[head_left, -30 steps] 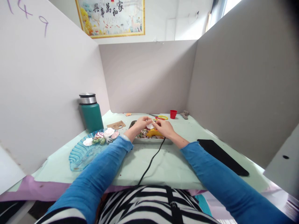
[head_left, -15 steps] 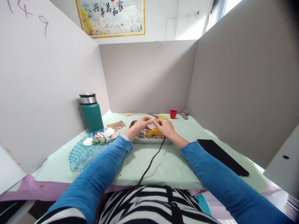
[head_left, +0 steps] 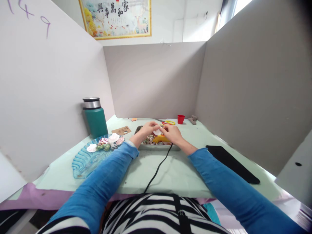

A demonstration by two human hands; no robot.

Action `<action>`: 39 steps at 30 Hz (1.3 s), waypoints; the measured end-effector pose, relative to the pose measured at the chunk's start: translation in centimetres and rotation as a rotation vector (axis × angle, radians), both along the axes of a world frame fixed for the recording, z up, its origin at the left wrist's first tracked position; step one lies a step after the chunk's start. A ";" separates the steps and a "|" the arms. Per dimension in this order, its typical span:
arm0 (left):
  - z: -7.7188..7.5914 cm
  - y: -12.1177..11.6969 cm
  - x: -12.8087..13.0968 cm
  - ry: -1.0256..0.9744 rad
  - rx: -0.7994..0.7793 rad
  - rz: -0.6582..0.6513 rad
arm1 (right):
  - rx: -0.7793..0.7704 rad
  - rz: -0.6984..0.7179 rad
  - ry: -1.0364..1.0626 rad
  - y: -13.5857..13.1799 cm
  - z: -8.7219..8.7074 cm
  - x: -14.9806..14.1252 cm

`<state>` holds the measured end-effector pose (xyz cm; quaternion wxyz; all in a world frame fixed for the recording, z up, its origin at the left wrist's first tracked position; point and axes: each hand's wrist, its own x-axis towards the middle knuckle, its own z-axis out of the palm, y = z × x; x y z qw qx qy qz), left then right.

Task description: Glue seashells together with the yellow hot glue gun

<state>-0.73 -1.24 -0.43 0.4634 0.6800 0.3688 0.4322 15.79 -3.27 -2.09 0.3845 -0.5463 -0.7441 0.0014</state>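
Observation:
A white seashell (head_left: 158,131) is pinched between my left hand (head_left: 147,128) and my right hand (head_left: 172,132), just above a metal tray (head_left: 159,148). Both hands are closed, with their fingertips at the shell's upper edge. Several small shells (head_left: 149,140) lie in the tray. Among them rests a yellow glue gun (head_left: 161,139), its black cord (head_left: 159,167) running over the table towards me. Left of my left forearm stands a blue shell-shaped plate (head_left: 84,162) bearing white, pink and green shells (head_left: 113,138).
A green bottle (head_left: 95,120) stands at the left wall, near a brown card (head_left: 122,130). At the back are scissors (head_left: 169,122), a red cup (head_left: 180,119) and a grey lump (head_left: 192,120). A black flat pad (head_left: 231,164) lies on the right. Grey partitions (head_left: 156,81) enclose the table.
The white shell has turned a little between my fingers and shows more of its face. Both arms stay nearly where they were.

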 end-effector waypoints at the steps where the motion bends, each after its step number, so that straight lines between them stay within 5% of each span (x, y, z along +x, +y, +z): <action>1: 0.0 -0.1 0.0 -0.001 -0.004 0.001 | 0.001 0.000 0.002 0.0 0.0 0.0; 39: -0.1 0.2 0.2 0.004 -0.033 0.012 | -0.003 0.003 -0.030 -0.1 0.2 0.0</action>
